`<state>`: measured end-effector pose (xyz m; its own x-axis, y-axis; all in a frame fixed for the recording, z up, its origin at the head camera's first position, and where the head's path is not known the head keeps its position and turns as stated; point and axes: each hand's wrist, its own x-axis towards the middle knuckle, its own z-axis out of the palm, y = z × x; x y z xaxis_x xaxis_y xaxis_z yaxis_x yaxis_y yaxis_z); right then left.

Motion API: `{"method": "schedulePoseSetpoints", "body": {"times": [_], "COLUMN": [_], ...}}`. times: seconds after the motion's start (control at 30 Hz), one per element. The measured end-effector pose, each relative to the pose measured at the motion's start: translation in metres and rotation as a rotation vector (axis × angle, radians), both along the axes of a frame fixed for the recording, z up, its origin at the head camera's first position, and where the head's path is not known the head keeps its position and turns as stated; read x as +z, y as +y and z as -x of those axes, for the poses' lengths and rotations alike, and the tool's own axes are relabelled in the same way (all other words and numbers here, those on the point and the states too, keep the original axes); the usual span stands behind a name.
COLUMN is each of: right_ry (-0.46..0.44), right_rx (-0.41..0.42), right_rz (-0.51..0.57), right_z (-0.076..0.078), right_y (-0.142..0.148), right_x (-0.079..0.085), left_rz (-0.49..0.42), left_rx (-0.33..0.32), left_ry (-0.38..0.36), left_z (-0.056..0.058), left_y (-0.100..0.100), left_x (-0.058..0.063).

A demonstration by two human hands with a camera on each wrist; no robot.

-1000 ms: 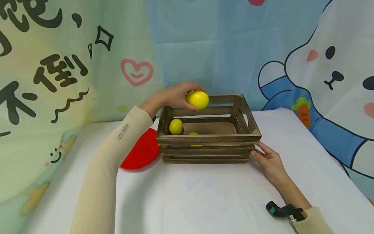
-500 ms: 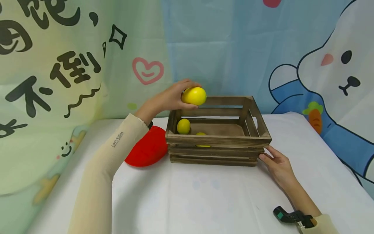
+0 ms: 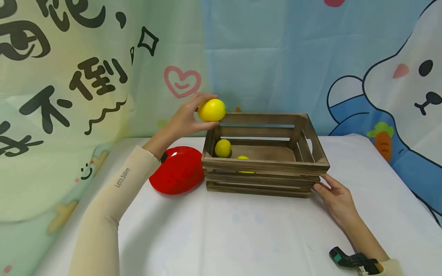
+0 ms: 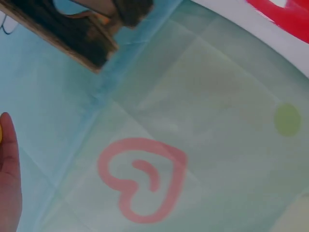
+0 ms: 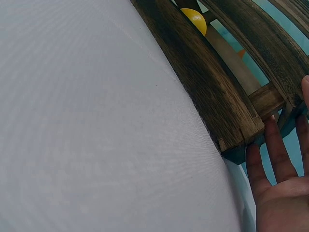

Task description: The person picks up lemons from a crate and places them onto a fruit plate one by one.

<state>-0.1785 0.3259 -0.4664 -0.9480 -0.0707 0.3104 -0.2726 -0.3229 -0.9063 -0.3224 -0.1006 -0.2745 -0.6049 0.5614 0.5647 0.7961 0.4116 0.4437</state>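
My left hand (image 3: 184, 120) pinches a yellow lemon (image 3: 212, 110) between thumb and fingers, above the back left corner of a brown slatted wooden crate (image 3: 266, 166). In the left wrist view only the edge of that hand (image 4: 9, 179) shows. Inside the crate one lemon (image 3: 223, 148) lies at the left end; a second lemon (image 3: 243, 157) is partly hidden behind the front slats. At the crate's front right corner is my right hand (image 3: 340, 203), fingertips against the wood. Straight fingers (image 5: 280, 154) at the crate's end appear in the right wrist view.
A round, shiny red plate (image 3: 176, 172) lies just left of the crate, partly behind the left forearm. White cloth (image 3: 221, 237) covers the table. Close behind it hangs a printed curtain (image 3: 248, 69). A black device (image 3: 352, 260) is strapped to the right wrist.
The left hand has moved left with the lemon, from over the crate to its back left corner. The head view has shifted, sliding the scene rightward. The right hand stays at the crate corner.
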Motion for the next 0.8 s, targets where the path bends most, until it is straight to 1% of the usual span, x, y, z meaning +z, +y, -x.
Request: {"method": "schedulePoseSetpoints", "body": {"times": [0.1, 0.23, 0.4, 0.57, 0.67, 0.8], "right_ry": [0.006, 0.001, 0.010, 0.029, 0.024, 0.014], "right_rx": [0.010, 0.011, 0.018, 0.026, 0.022, 0.019], "right_rz": [0.039, 0.049, 0.042, 0.042, 0.035, 0.038], "right_z": [-0.001, 0.000, 0.002, 0.002, 0.002, 0.002], "right_y": [0.000, -0.001, -0.001, 0.000, -0.001, -0.002], "right_x": [0.000, -0.001, -0.001, -0.001, -0.001, -0.001], "left_rz": [-0.011, -0.029, -0.062, -0.139, -0.153, -0.112], "left_rx": [0.038, 0.087, 0.154, 0.205, 0.244, 0.298], "left_ry": [0.002, 0.000, -0.012, -0.049, -0.108, -0.243], "left_z": [0.000, 0.000, -0.002, -0.001, 0.000, -0.002], "left_y": [-0.010, -0.026, -0.044, -0.053, -0.058, -0.068], "left_x": [-0.005, -0.014, -0.031, -0.049, -0.061, -0.080]}}
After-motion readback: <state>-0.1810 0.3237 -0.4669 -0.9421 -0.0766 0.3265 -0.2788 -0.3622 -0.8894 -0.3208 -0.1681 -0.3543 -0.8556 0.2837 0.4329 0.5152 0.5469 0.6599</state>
